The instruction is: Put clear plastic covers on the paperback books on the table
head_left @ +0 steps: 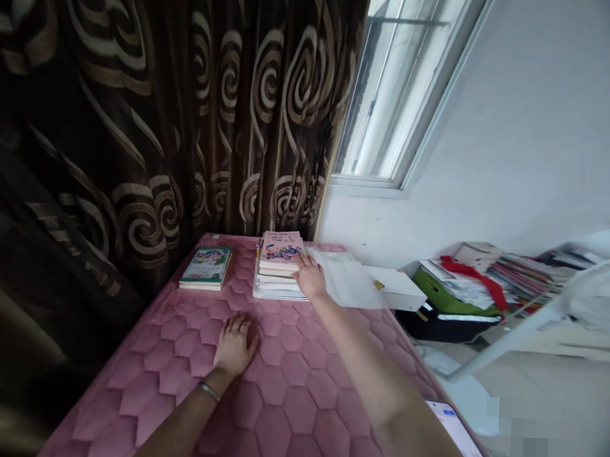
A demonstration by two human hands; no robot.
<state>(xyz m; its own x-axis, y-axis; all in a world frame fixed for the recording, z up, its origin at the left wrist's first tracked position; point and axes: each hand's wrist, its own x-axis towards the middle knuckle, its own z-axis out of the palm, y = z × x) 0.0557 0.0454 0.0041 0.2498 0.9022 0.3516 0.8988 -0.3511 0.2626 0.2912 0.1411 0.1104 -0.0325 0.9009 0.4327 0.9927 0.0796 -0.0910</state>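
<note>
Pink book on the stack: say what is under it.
Under the pink book, more books show front edges; their covers are mostly hidden. The right hand blocks some edges.

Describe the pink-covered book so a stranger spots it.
Find the pink quilted surface by the dark curtain. At its far end, the right hand touches a stack of books. The pink-covered book lies on top, unlike the green-bordered book apart to the left.

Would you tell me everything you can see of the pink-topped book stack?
The book stack lies flat on the quilted surface, before the curtain. Its pink, paper-like top cover shows cartoon figures and writing; wider books with pale page edges lie beneath. The right hand rests against its right side.
</note>
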